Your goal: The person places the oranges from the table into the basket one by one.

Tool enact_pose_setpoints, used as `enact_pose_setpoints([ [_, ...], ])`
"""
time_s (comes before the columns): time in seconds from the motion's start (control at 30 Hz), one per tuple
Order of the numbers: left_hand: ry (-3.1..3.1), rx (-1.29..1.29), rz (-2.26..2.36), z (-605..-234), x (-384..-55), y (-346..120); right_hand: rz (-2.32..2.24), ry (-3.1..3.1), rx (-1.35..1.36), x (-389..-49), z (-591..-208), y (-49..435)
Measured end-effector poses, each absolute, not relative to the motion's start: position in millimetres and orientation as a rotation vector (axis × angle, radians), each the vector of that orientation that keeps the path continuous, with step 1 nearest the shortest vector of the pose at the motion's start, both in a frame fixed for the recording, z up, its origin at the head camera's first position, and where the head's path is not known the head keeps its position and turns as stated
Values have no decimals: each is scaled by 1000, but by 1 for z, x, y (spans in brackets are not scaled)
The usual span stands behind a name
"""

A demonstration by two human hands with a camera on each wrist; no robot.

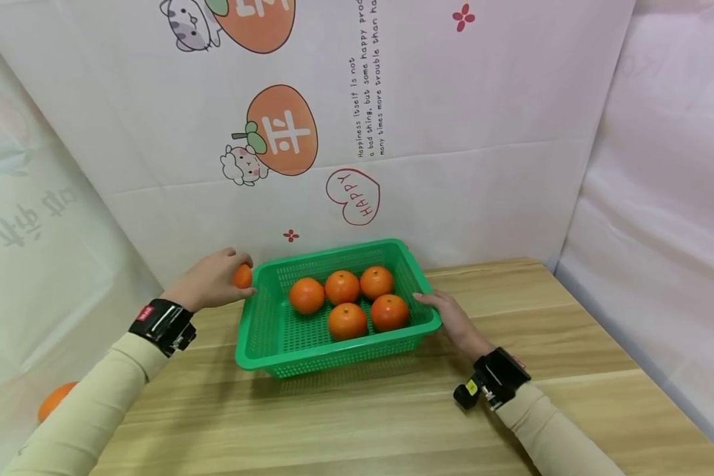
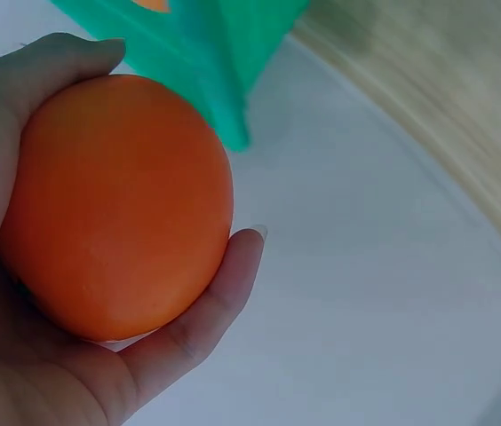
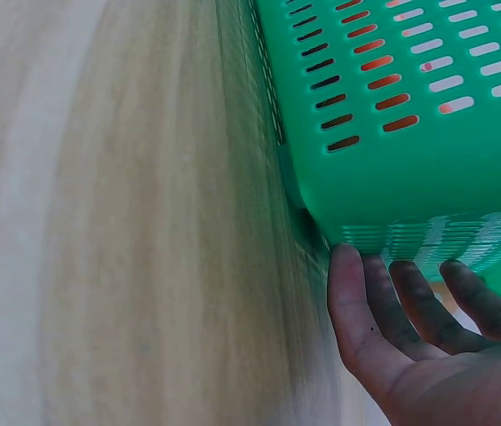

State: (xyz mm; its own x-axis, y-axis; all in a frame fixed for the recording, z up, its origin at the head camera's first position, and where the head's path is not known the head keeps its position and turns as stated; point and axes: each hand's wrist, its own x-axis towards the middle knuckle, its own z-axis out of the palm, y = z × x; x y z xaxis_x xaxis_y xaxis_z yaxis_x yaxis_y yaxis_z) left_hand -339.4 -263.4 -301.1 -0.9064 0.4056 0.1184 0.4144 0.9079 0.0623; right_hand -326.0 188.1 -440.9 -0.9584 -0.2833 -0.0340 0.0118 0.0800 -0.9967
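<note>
A green plastic basket (image 1: pixel 327 354) with slotted walls stands on the wooden table, several oranges (image 1: pixel 347 322) inside it, mostly towards the middle and right. My left hand (image 1: pixel 213 277) holds another orange (image 2: pixel 126 209) beside the basket's left rim, thumb and fingers curled round the fruit. At the opposite end my right hand (image 1: pixel 452 318) grips the basket, thumb over the rim. In the right wrist view, the fingertips (image 3: pixel 401 271) of that hand press against the basket's outer end wall, low down near the table.
One more orange (image 1: pixel 56 400) shows at the far left, partly covered by my left sleeve. The wooden table (image 1: pixel 333 423) runs back to a printed white cloth (image 1: pixel 452 198) standing upright behind the basket. Pale cloth also hangs at both sides.
</note>
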Motion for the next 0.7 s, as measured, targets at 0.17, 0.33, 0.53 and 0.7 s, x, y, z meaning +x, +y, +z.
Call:
enact_pose_setpoints([
  [0.17,-2946,-715,-104,-298,-334,-243,-1975,2125,-287,-325,-441,188],
  [0.33,-2908,-800,-56,-297,-329,-224,-1980,2113,-295,-324,-440,189],
  [0.53,-2886,-864,-6,-295,-322,-201,-1994,2122,-289,-325,-440,189],
  [0.7,-2877,-918,-6,-300,-319,-187,-1988,2117,-296,-325,-441,188],
])
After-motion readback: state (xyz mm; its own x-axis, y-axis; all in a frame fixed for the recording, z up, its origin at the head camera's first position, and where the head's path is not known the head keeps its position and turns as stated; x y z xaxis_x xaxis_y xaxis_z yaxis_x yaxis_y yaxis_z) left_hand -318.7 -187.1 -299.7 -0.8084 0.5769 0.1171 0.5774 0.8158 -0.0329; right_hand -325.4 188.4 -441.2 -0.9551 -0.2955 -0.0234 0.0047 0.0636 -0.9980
